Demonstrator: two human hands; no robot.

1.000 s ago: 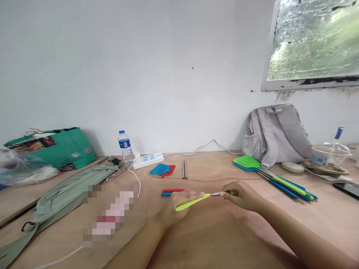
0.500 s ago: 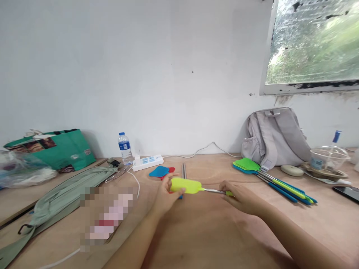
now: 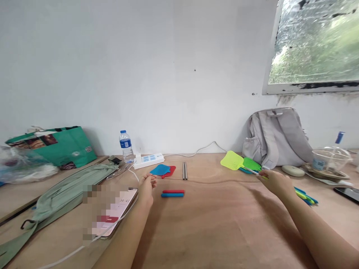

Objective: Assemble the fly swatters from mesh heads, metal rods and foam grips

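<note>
My right hand [image 3: 273,181] is closed on a yellow-green fly swatter [image 3: 232,160], gripping it by its metal shaft near the handle. Its flat head lies beside the green swatter head [image 3: 251,164] of a pile whose handles [image 3: 305,196] stick out past my wrist. Loosely curled, my left hand [image 3: 147,186] hovers at the centre-left with nothing visible in it. Just beyond it are a loose blue swatter head [image 3: 159,170] and a red swatter head [image 3: 170,172]. Metal rods [image 3: 184,171] lie to their right. Nearer me, a red handle [image 3: 174,191] rests against a blue handle [image 3: 172,195].
A phone [image 3: 117,213] with a white cable lies left, beside a grey-green bag [image 3: 70,186]. A water bottle [image 3: 126,147] and power strip [image 3: 148,160] stand along the wall. On the right are a grey backpack [image 3: 280,138] and a plastic cup [image 3: 331,160].
My right hand has carried the yellow-green swatter right to the pile. My left hand has let go of its head and moved left, uncovering the red and blue handles.
</note>
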